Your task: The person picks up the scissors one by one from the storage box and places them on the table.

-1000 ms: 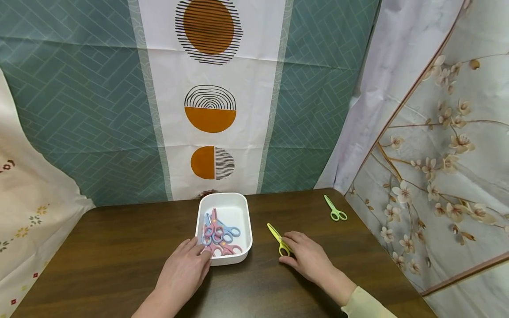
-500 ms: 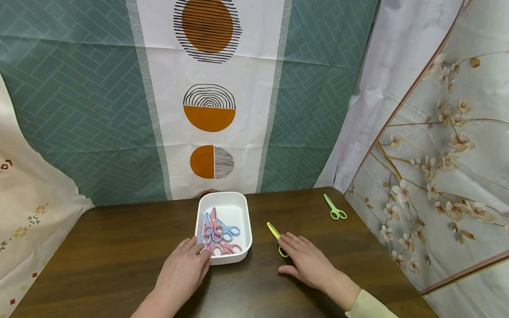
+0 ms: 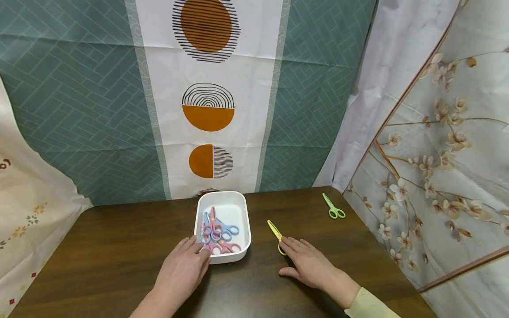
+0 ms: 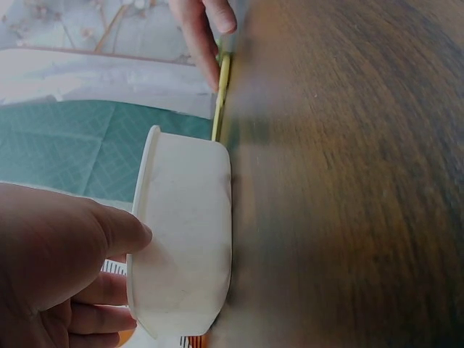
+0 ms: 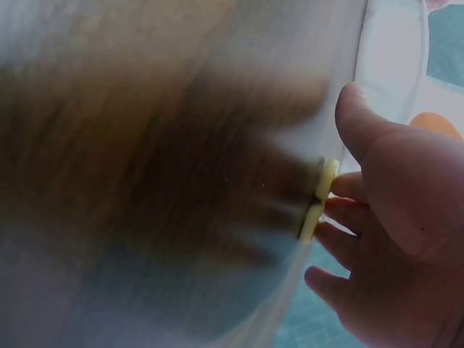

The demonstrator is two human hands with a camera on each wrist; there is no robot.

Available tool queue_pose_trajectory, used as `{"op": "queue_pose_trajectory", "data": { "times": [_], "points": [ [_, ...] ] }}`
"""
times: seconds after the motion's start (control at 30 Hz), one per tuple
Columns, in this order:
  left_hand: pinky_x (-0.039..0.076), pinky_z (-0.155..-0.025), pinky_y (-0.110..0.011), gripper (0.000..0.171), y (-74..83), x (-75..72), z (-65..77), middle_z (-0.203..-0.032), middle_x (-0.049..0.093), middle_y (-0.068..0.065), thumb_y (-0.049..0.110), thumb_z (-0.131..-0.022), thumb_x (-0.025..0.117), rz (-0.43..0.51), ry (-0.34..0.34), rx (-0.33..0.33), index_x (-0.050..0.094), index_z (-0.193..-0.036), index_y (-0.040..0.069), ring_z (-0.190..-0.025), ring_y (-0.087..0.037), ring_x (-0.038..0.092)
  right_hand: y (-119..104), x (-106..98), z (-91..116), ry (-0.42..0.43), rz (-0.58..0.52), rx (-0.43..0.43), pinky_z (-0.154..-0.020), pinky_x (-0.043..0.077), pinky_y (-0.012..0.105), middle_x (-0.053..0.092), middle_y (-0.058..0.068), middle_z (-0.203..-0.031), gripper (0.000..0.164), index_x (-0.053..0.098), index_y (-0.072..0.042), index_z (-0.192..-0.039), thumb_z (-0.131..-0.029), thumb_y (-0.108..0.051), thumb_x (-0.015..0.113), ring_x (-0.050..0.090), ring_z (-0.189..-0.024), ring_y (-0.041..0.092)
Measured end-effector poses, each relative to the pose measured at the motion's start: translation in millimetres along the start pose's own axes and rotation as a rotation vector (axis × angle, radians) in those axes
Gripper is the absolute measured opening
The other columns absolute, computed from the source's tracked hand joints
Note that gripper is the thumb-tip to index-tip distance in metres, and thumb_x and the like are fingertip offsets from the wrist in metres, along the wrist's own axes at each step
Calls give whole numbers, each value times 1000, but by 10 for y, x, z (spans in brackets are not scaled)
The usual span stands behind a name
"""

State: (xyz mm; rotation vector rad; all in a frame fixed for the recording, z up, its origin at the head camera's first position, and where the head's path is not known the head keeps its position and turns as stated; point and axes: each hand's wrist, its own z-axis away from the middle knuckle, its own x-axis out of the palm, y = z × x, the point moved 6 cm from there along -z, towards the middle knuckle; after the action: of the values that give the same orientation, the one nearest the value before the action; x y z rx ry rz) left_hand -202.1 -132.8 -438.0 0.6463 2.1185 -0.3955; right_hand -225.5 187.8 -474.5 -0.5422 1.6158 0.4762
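Note:
A white plastic tray (image 3: 244,212) stands on the table with several pink scissors (image 3: 213,221) and blue scissors (image 3: 230,230) lying inside. My left hand (image 3: 180,269) holds its near left corner; the left wrist view has the thumb against the tray's rim and the other fingers bent beyond it. Right of the tray lie yellow scissors (image 3: 274,229), blades pointing away from me. My right hand (image 3: 308,264) lies over their handles with fingers extended and thumb apart. In the right wrist view, fingertips touch or nearly touch the yellow handles (image 5: 312,220). One handle loop is partly hidden.
Green scissors (image 3: 333,207) lie at the back right of the brown wooden table (image 3: 111,247). A patterned cloth (image 3: 99,132) hangs behind the table, and a floral curtain (image 3: 429,198) runs along its right edge. Another cloth (image 3: 36,194) hangs at the left.
My right thumb has moved away from the yellow scissors, and the fingers have spread and slid further over the handles. The left hand and tray stay in place; the head view shifts slightly.

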Motion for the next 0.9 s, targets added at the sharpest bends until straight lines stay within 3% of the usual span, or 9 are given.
{"op": "queue_pose_trajectory", "data": {
  "times": [0.7, 0.9],
  "points": [
    [59, -105, -57, 19, -14, 20, -9, -100, 80, -12, 15, -84, 93, 4, -44, -22, 75, -89, 12, -113, -43, 75, 447, 45, -120, -24, -67, 117, -122, 43, 63, 50, 27, -164, 76, 56, 7, -154, -107, -51, 69, 50, -150, 47],
    [59, -104, -57, 19, 1, -3, -4, -99, 80, -12, 14, -84, 92, 5, -20, -9, 74, -87, 12, -112, -43, 76, 647, 38, -149, -44, -108, 184, -123, 42, 64, 47, 30, -165, 77, 55, 9, -154, -106, -48, 71, 47, -152, 49]
  ]
}}
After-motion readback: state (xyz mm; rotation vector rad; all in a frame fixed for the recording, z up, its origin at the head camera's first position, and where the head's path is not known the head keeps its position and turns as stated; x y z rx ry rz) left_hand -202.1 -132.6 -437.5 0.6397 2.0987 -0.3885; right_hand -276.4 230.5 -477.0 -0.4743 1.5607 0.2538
